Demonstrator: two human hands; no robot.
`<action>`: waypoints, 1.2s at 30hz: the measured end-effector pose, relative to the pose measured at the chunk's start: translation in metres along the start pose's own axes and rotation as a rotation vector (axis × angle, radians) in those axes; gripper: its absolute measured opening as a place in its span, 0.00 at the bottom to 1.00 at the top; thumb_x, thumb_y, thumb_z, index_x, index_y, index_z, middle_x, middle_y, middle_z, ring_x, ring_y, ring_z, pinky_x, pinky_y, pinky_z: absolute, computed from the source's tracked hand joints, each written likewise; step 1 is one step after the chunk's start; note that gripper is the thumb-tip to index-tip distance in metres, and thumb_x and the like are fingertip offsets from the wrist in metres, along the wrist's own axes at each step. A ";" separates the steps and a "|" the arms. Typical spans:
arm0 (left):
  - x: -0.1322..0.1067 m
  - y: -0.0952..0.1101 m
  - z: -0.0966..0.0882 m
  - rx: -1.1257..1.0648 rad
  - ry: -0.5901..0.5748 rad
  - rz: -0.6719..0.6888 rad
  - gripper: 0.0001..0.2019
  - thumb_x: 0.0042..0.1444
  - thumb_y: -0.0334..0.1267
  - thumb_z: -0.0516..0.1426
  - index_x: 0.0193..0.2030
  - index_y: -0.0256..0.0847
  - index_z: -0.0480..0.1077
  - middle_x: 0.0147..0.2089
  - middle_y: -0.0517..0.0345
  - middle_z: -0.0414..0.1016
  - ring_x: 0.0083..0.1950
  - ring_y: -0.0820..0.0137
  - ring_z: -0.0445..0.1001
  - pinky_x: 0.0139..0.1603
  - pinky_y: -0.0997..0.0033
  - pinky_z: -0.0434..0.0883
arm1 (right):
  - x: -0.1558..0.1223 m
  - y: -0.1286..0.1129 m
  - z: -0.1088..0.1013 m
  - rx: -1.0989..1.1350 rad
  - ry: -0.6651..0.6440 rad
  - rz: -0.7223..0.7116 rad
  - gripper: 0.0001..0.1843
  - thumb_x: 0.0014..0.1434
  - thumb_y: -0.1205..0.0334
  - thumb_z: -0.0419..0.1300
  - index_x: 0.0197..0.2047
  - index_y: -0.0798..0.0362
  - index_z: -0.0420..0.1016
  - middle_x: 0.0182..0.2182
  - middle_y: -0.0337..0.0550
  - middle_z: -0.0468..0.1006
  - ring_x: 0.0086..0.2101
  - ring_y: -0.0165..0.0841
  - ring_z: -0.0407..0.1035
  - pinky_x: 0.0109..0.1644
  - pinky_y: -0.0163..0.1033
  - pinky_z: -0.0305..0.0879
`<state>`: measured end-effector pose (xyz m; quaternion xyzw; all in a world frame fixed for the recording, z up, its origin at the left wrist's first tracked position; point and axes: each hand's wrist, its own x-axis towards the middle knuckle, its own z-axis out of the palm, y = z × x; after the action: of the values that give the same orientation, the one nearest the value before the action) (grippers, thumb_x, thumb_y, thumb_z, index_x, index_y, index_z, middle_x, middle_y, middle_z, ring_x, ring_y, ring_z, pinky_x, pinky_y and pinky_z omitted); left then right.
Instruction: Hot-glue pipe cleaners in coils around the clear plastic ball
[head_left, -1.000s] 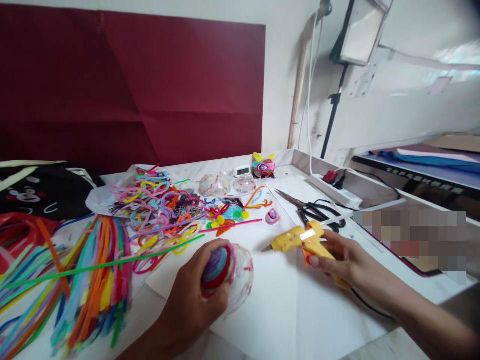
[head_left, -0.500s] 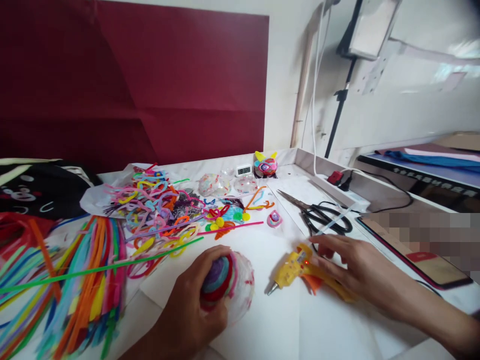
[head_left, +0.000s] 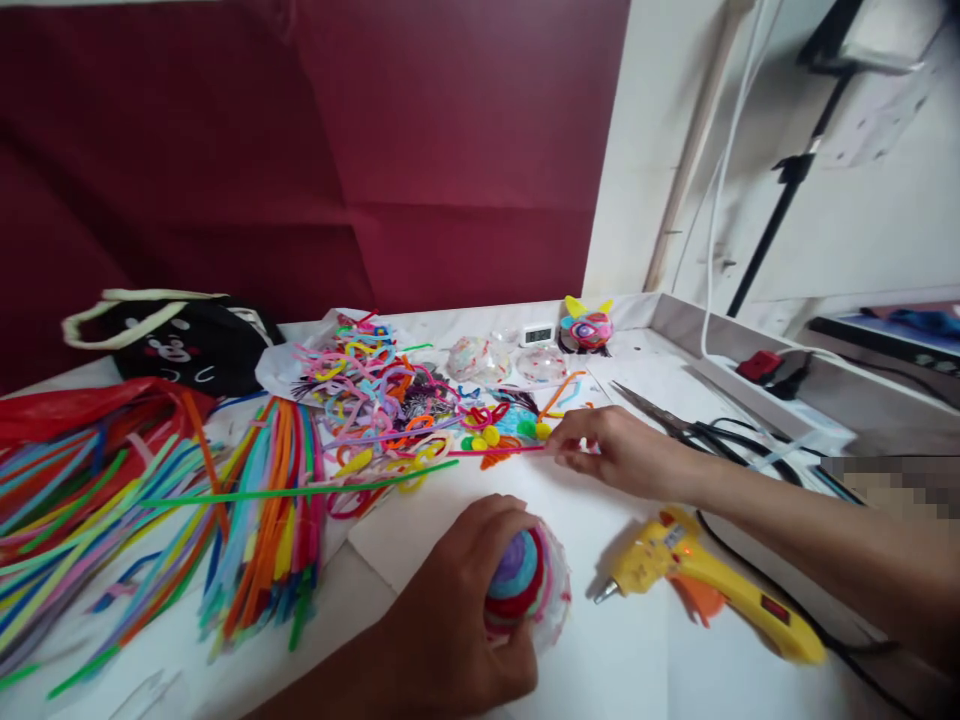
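Note:
My left hand [head_left: 457, 610] is wrapped round a clear plastic dome [head_left: 551, 590] with a coiled pipe-cleaner spiral [head_left: 517, 580] of purple, pink and red on it, near the table's front. My right hand [head_left: 622, 452] reaches forward over the white paper [head_left: 600, 520], its fingers pinched on something small and pink that I cannot make out, at the end of a pink pipe cleaner [head_left: 495, 452]. A yellow glue gun [head_left: 712, 580] lies on the paper just in front of my right forearm, untouched.
Long pipe cleaners [head_left: 150, 510] fan over the left; a heap of bent pieces [head_left: 367, 390] lies behind a long green one [head_left: 300, 490]. Scissors [head_left: 675, 425], a power strip [head_left: 780, 395], a small clock [head_left: 537, 333], clear domes [head_left: 469, 357], a finished coiled figure [head_left: 589, 328] and a black bag [head_left: 180, 345] stand around.
My right hand let go of the glue gun, which now lies on the paper, and reached forward to the pink piece. My view shifted left. The left hand kept its hold on the dome.

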<state>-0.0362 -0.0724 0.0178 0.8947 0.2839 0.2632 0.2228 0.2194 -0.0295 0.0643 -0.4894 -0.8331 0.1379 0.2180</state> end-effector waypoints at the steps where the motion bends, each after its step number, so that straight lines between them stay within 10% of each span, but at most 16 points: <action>1: 0.001 0.000 0.000 -0.004 -0.005 -0.007 0.39 0.37 0.28 0.56 0.62 0.45 0.58 0.64 0.48 0.65 0.66 0.53 0.64 0.69 0.52 0.64 | 0.010 0.000 0.003 0.005 -0.002 -0.016 0.12 0.58 0.69 0.58 0.41 0.53 0.82 0.35 0.46 0.83 0.34 0.36 0.75 0.39 0.38 0.69; 10: 0.002 0.002 0.004 -0.057 -0.030 -0.078 0.39 0.32 0.29 0.56 0.59 0.38 0.64 0.62 0.44 0.67 0.63 0.52 0.66 0.68 0.55 0.64 | 0.099 -0.020 0.035 0.006 -0.104 -0.118 0.08 0.64 0.64 0.60 0.46 0.55 0.78 0.45 0.46 0.80 0.44 0.36 0.75 0.51 0.45 0.71; 18: 0.004 0.003 0.006 -0.092 0.001 -0.060 0.36 0.32 0.32 0.58 0.56 0.34 0.68 0.58 0.41 0.70 0.60 0.51 0.68 0.67 0.55 0.64 | 0.158 -0.052 0.066 -0.044 -0.204 0.079 0.18 0.66 0.55 0.59 0.56 0.51 0.71 0.55 0.47 0.74 0.48 0.39 0.73 0.50 0.50 0.73; 36: 0.004 0.002 0.007 -0.119 0.014 -0.081 0.34 0.31 0.32 0.58 0.54 0.35 0.70 0.56 0.42 0.71 0.58 0.51 0.68 0.66 0.55 0.65 | 0.163 -0.033 0.052 0.499 -0.098 0.318 0.20 0.65 0.55 0.60 0.57 0.53 0.70 0.54 0.48 0.74 0.48 0.39 0.73 0.50 0.51 0.73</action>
<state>-0.0278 -0.0731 0.0147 0.8658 0.3051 0.2766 0.2843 0.0994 0.0962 0.0712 -0.5377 -0.6960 0.3941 0.2667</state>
